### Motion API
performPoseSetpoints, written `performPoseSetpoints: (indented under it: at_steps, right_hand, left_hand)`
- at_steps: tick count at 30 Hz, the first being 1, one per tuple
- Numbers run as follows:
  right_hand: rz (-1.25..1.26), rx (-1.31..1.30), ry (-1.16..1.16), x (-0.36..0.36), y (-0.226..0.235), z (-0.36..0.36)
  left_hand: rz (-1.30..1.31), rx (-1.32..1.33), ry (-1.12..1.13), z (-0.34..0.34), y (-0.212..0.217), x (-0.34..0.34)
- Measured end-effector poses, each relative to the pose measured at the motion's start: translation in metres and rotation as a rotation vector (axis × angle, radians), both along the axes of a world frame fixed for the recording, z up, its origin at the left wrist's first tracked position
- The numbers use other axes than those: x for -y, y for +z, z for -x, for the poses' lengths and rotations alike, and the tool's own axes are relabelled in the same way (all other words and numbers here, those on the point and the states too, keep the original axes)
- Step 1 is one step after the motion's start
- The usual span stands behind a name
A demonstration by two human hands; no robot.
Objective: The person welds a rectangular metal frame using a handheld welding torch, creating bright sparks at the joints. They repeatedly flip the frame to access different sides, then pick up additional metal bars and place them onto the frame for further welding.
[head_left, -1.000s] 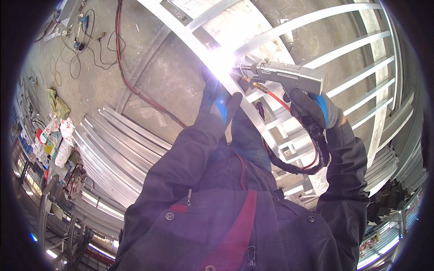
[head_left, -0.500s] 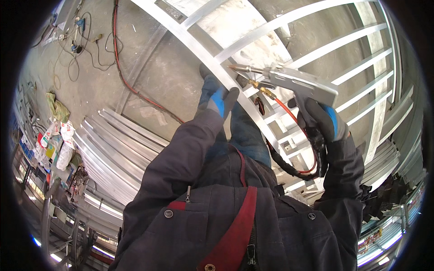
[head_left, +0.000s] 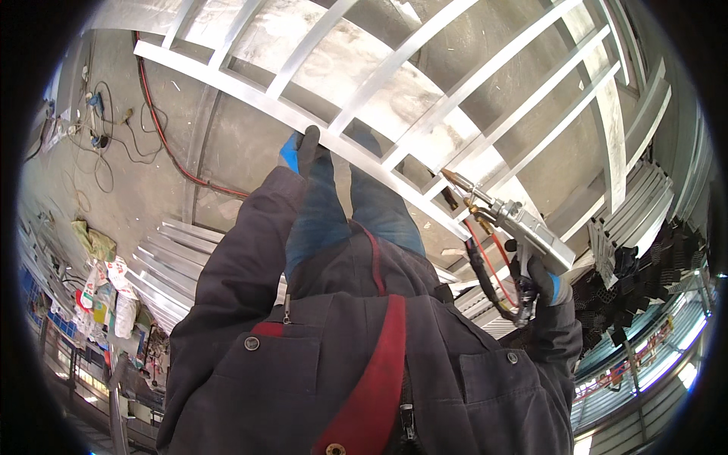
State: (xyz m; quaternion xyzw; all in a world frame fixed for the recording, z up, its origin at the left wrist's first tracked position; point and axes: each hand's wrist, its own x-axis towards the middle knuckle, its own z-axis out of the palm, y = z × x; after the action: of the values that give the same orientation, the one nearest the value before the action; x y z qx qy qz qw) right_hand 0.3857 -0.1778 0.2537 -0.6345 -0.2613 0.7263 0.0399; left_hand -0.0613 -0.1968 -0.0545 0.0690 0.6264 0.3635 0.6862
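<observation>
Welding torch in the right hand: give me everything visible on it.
The welding torch is a pistol-shaped tool with a boxy silver-grey metal body and a brass-coloured nozzle tapering to a tip that points up-left. The gloved right hand grips its handle from below. A thin red line and a thick black hose loop down beneath it. The tip sits just off the pale metal frame; no arc shows.
</observation>
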Motion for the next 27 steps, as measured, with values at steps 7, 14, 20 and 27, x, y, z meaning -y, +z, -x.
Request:
performPoseSetpoints:
  at_steps: [7, 14, 20, 27]
  right_hand:
    - [0.080, 0.065, 0.062, -0.069, -0.025, 0.024]
    - [-0.049, -0.092, 0.326, -0.122, -0.060, 0.094]
    - [0.012, -0.203, 0.301, -0.144, -0.115, 0.130]
    - [-0.002, -0.246, 0.428, -0.151, -0.146, 0.136]
  left_hand:
    - [0.001, -0.077, 0.047, -0.010, 0.006, 0.001]
    - [0.029, -0.132, 0.085, -0.031, -0.003, 0.030]
    - [-0.091, -0.054, 0.094, -0.075, 0.013, 0.046]
    - [0.057, -0.276, -0.219, -0.087, 0.050, 0.036]
